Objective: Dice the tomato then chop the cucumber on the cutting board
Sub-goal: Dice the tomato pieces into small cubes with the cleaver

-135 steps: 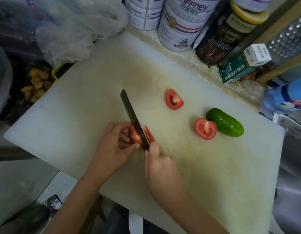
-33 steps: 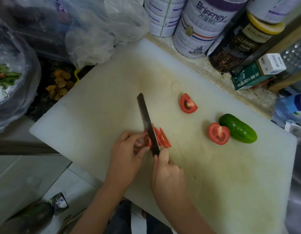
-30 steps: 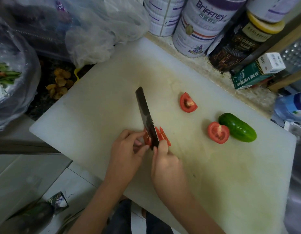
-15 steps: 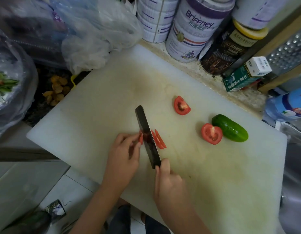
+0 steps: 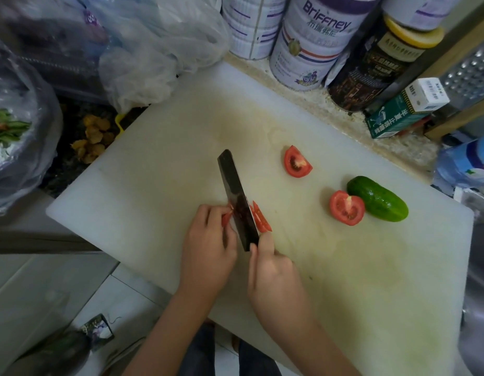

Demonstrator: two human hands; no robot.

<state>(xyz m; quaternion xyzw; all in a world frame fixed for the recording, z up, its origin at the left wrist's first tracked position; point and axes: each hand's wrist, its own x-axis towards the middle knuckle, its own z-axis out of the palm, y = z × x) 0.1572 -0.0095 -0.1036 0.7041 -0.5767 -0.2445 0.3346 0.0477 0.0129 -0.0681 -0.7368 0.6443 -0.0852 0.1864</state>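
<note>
A view from above of a kitchen worktop. At the far left sits a clear plastic bag (image 5: 15,137) with green vegetables inside. A large white cutting board (image 5: 154,172) fills the middle, lying at an angle. Near its front edge the left hand (image 5: 208,248) has its fingers curled down onto a small red tomato piece (image 5: 226,217), pinning it to the board. Pressed against that piece is the dark blade of a knife (image 5: 236,199), its tip pointing away from the person. Just right of the blade a few thin tomato slices (image 5: 261,219) lean together. The right hand (image 5: 273,280) is wrapped around the knife's handle, which it hides, with the forefinger stretched forward beside the blade. Further right lies a tomato wedge (image 5: 296,162), then a tomato half (image 5: 346,208), cut face up, touching a whole cucumber (image 5: 378,199). Behind the board stand tall tins (image 5: 308,50) and a green box (image 5: 395,120)
</note>
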